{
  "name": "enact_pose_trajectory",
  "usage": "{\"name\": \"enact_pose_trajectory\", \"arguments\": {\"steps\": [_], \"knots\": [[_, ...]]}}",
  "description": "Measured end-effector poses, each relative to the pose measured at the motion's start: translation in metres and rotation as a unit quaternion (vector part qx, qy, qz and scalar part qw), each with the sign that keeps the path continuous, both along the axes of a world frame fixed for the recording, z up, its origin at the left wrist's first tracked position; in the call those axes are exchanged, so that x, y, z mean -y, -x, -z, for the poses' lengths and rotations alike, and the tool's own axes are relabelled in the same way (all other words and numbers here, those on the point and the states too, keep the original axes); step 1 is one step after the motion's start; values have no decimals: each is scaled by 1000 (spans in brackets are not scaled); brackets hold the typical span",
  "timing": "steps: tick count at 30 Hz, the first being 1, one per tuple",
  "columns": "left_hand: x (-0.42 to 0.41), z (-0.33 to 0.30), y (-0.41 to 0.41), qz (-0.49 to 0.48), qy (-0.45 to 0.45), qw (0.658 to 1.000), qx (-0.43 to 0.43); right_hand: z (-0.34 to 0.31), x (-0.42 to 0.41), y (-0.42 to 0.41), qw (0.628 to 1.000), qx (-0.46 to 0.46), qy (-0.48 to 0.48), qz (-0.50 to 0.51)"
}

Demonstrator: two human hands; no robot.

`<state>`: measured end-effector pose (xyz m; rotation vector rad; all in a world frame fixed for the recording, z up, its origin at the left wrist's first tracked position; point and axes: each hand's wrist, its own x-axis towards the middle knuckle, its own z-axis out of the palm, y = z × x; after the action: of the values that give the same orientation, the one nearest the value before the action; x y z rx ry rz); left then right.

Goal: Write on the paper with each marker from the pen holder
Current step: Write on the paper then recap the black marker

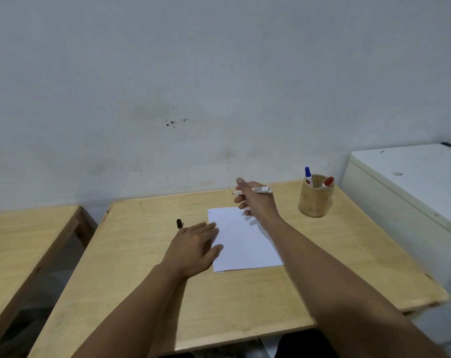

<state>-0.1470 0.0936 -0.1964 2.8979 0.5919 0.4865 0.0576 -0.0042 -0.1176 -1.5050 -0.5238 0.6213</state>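
A white sheet of paper (245, 239) lies on the wooden table (348, 254), with small marks near its top left corner. My left hand (193, 246) rests flat on the paper's left edge, fingers apart. My right hand (255, 200) is raised above the paper's far edge, holding an uncapped white marker (263, 189) with its tip pointing left. A black cap (179, 223) lies on the table just beyond my left hand. At the back right stands a round wooden pen holder (314, 200) with a blue-capped marker (307, 175) and a red-capped marker (327, 182) in it.
A second wooden table (25, 228) stands to the left across a gap. A white cabinet (405, 182) stands right of the table. A grey wall (219, 86) rises directly behind the table's far edge.
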Motion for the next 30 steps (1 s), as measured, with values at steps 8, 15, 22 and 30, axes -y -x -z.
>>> {"name": "enact_pose_trajectory", "arguments": {"steps": [8, 15, 22, 30], "knots": [[3, 1, 1, -18, 35, 999, 13, 32, -41, 25, 999, 34, 26, -20], [5, -2, 2, -22, 47, 999, 4, 58, -55, 31, 997, 65, 47, 10], [12, 0, 8, -92, 48, 994, -40, 66, -57, 29, 997, 70, 34, 0], [13, 0, 8, -99, 57, 993, -42, 72, -59, 26, 995, 87, 45, -4]]}}
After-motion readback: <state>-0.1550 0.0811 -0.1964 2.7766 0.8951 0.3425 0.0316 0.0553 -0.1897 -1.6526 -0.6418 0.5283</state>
